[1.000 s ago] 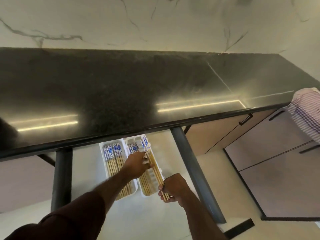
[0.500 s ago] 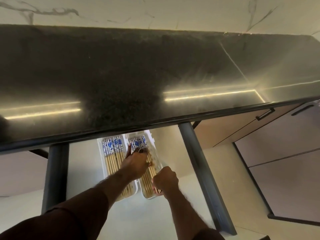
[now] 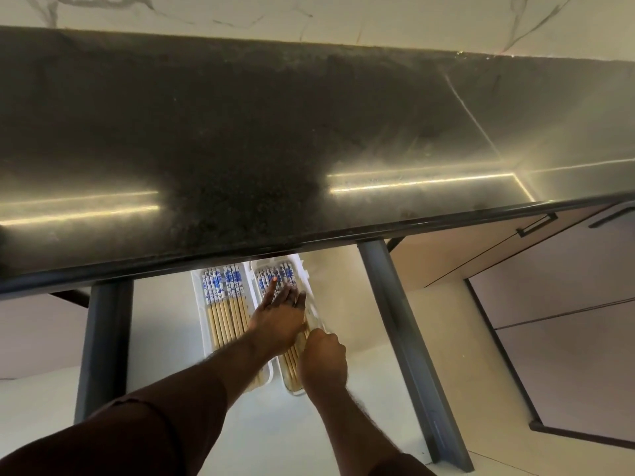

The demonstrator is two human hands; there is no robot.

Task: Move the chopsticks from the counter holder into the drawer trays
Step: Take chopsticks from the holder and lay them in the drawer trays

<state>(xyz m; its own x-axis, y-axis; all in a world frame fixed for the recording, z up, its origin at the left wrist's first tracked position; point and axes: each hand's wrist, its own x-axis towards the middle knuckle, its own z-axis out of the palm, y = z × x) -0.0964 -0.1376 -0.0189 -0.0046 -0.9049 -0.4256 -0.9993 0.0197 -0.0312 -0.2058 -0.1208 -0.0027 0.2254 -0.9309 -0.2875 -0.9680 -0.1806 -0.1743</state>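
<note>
Left hand [image 3: 276, 319] flat on chopsticks [image 3: 275, 276]; right hand [image 3: 323, 359] pinches them (tray's near end)

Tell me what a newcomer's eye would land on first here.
The wide black counter with its two bright light streaks fills the upper half. Below its edge, two white trays of blue-patterned chopsticks lie side by side. The left hand lies spread over the right tray, the right hand beside it.
</note>
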